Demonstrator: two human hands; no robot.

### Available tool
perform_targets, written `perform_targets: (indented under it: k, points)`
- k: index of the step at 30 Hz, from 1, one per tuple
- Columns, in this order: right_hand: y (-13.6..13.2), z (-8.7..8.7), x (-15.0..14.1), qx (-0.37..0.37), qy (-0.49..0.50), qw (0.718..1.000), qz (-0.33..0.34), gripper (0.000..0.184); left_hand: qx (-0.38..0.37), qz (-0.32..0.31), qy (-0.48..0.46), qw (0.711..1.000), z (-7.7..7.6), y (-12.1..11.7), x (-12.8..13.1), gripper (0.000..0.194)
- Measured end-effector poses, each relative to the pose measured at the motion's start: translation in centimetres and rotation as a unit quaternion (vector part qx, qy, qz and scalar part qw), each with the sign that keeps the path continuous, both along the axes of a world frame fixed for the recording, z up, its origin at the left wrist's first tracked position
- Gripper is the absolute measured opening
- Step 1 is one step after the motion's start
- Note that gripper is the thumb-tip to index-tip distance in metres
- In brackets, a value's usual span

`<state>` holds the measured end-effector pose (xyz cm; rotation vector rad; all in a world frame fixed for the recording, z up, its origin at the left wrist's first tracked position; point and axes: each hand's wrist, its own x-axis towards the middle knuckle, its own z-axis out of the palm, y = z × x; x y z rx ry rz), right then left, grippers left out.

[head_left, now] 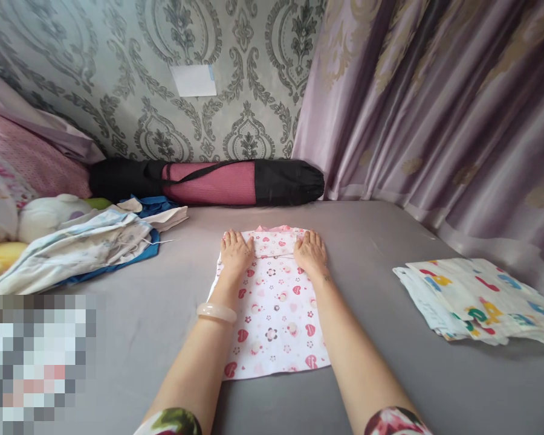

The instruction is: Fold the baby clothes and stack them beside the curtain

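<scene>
A white piece of children's clothing [276, 320] printed with red hearts and small flowers lies flat in front of me. Its far part is folded over into a band, and a bit of pink trim shows at the top edge. On the far left corner my left hand [237, 251] rests palm down, fingers stretched out. My right hand [311, 251] presses flat on the far right corner in the same way. Both palms touch the cloth, and neither hand grips it. A pale bangle [216, 312] circles my left wrist.
Folded clothes with colourful prints [485, 296] lie on the grey sheet [367, 235] to the right. Crumpled clothes [104, 235] and a white plush toy [49, 214] are on the left. A long black-and-pink bag [208, 183] lies along the wall, beside purple curtains [412, 109].
</scene>
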<state>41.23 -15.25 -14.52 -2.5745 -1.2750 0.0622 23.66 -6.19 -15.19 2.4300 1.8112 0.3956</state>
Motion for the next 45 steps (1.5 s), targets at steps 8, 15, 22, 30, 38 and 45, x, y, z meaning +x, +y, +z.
perform_targets:
  k: [8, 15, 22, 30, 38, 45]
  points:
    - [0.3, 1.2, -1.1, 0.028, -0.028, 0.998, 0.052, 0.055, 0.029, -0.033, -0.014, 0.999, 0.8, -0.4, 1.0, 0.063]
    - [0.7, -0.3, -3.3, 0.025, -0.042, 0.991, 0.126, 0.055, 0.018, -0.154, 0.029, 0.988, 0.1, -2.4, 3.0, 0.060]
    - [0.7, -0.7, -3.2, 0.016, -0.050, 0.991, 0.119, 0.056, 0.013, -0.145, 0.035, 0.989, 0.1, -2.3, 2.8, 0.057]
    - [0.9, 0.3, -3.1, -0.049, -0.015, 0.991, 0.122, 0.058, -0.008, -0.153, -0.020, 0.988, 0.1, -2.1, 2.7, 0.054]
    - [1.5, 2.5, -2.7, -0.093, -0.020, 0.985, 0.145, 0.058, -0.096, -0.118, -0.289, 0.945, 0.9, 0.2, 1.7, 0.044]
    - [3.4, 0.7, -3.4, -0.056, -0.048, 0.986, 0.148, 0.064, -0.147, -0.059, -0.468, 0.869, 1.6, 1.4, 0.5, 0.040]
